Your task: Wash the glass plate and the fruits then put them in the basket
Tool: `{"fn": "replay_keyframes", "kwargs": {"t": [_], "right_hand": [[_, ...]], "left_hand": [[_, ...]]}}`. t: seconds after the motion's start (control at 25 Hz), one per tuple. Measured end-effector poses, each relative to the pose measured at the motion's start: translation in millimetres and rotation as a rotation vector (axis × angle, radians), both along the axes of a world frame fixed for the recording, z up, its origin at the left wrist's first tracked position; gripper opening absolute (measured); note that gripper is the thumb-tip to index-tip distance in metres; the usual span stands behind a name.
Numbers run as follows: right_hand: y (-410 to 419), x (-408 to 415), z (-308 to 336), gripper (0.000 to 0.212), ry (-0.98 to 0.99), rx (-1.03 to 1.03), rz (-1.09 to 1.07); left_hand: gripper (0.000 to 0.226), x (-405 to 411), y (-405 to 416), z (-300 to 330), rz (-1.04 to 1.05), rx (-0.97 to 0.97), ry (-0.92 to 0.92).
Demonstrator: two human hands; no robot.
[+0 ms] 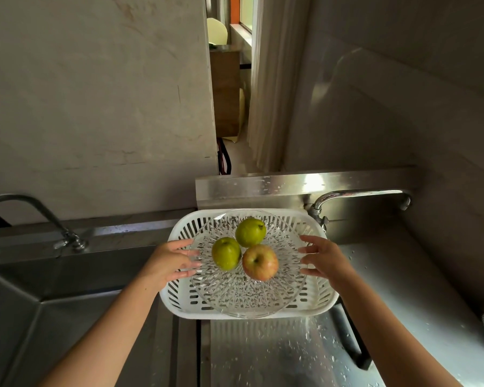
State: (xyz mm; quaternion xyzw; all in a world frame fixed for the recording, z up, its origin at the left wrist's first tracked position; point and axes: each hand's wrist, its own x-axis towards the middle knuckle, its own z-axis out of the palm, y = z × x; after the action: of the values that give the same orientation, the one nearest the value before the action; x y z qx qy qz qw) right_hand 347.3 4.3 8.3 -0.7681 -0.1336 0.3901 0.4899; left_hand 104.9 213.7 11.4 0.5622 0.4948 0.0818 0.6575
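- My left hand [171, 262] is at the left rim of the plate [249, 297], fingers [189, 265] spread apart and curled toward the glass; the tips look to be touching the rim, but I cannot tell whether they are gripping it.
- The plate sits in the white basket [179, 300], which rests on the steel surface [277, 356] between the 2 sinks. It lies directly between my 2 hands.
- On the plate are 3 fruits, bunched touching one another toward its far half: a green one [226, 253] nearest my left hand, a second green one [250, 232] behind, an apple [260, 262] toward my right.
- My right hand [326, 258] is at the right rim, fingers [308, 248] splayed apart, just beside the glass, clamped on nothing.
- Judged from this, both hands are about equally near, so either way the move is a 2-handed, level one.
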Motion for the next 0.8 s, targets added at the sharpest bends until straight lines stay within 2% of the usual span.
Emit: {"fn": "replay_keyframes", "kwargs": {"t": [0.36,0.56,0.8], "right_hand": [[-1.5,-0.7,1.0,0.062,-0.013,-0.019,0.025],[-4.9,-5.7,5.2,0.061,-0.083,-0.038,0.03],[-16.8,-5.4,36.9,0.051,-0.179,-0.082,0.025]], "left_hand": [[0.063,-2.1,-0.6,1.9,0.011,-0.031,-0.01],[0.064,-8.3,-1.1,12.8,0.025,-0.012,-0.007],[0.057,-25.0,-3.3,54.9,-0.013,0.071,-0.047]]}}
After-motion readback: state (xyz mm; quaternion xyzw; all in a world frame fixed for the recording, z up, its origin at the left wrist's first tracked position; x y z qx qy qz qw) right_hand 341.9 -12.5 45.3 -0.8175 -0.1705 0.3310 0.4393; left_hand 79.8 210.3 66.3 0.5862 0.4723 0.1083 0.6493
